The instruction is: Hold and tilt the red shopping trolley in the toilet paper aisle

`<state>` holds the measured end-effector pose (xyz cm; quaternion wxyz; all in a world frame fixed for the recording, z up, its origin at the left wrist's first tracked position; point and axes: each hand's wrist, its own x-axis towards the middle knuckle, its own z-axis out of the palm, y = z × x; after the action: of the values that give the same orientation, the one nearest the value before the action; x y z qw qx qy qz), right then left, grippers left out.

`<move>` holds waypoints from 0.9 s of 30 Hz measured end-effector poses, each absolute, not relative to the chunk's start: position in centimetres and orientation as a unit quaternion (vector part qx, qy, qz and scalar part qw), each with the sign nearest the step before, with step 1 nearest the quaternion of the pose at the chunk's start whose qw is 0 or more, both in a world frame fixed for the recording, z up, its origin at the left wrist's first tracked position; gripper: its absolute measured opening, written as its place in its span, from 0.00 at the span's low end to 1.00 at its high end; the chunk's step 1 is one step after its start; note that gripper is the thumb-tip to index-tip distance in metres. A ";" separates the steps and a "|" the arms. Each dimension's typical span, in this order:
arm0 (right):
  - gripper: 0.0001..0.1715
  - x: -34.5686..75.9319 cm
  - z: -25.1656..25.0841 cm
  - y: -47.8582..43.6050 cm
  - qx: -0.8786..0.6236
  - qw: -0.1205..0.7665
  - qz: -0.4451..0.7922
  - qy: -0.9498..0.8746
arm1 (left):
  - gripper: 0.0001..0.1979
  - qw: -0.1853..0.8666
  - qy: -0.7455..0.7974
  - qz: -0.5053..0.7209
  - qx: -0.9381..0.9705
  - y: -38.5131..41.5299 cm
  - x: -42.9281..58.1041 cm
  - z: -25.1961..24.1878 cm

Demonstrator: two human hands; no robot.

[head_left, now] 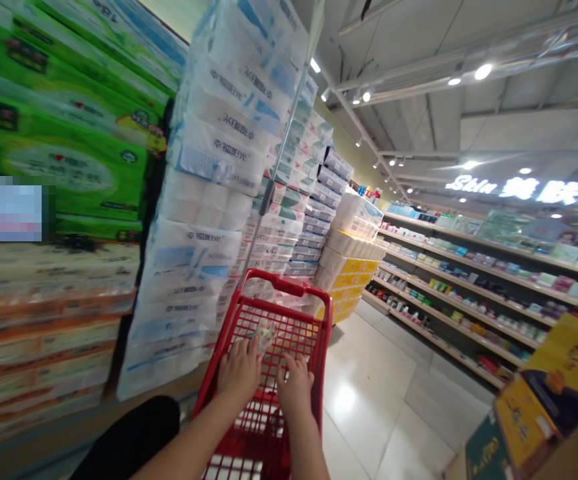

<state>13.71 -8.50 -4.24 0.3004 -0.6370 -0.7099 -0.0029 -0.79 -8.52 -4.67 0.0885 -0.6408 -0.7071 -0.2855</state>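
Note:
Both of my hands reach forward over a red shopping basket (326, 333) with lattice walls and a raised handle. My left hand (240, 368) is closed, its thumb and index finger at the near edge of a small pale patterned packet (267, 335). What the packet holds cannot be made out. Beside it on the right, my right hand (295, 385) is palm down inside the basket's outline, fingers loosely bent and apart, with nothing seen in them. The lower part of the basket is partly hidden by my forearms.
Tall stacks of white tissue packs (193, 247) and green packs (69, 153) line the left side. Yellow-and-white packs (351, 280) stand ahead. Shelves of small products (469, 280) run along the right. Yellow boxes (563, 373) stand at the near right, beside the tiled floor (369, 393).

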 end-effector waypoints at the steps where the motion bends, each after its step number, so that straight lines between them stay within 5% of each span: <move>1: 0.20 13.7 -4.2 -8.5 -0.635 0.305 -0.008 -0.710 | 0.25 0.089 -0.704 -0.276 -0.648 -8.8 -1.0 -4.2; 17: 0.25 11.5 -3.5 -8.3 -0.498 0.429 -0.069 -0.751 | 0.26 0.065 -0.681 -0.222 -0.695 -7.6 -3.2 -3.5; 22: 0.25 7.3 -2.0 -7.2 -0.429 0.391 0.026 -0.814 | 0.26 0.042 -0.675 -0.205 -0.707 -7.3 -4.0 -3.7; 27: 0.35 6.0 -3.4 -5.3 -0.520 0.380 0.050 -0.763 | 0.28 0.010 -0.663 -0.245 -0.707 -6.9 -4.7 -3.7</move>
<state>6.01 -5.25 -3.41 0.3798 -0.5200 -0.7634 0.0498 -4.70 -6.90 -3.74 0.0099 -0.7072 -0.6630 -0.2455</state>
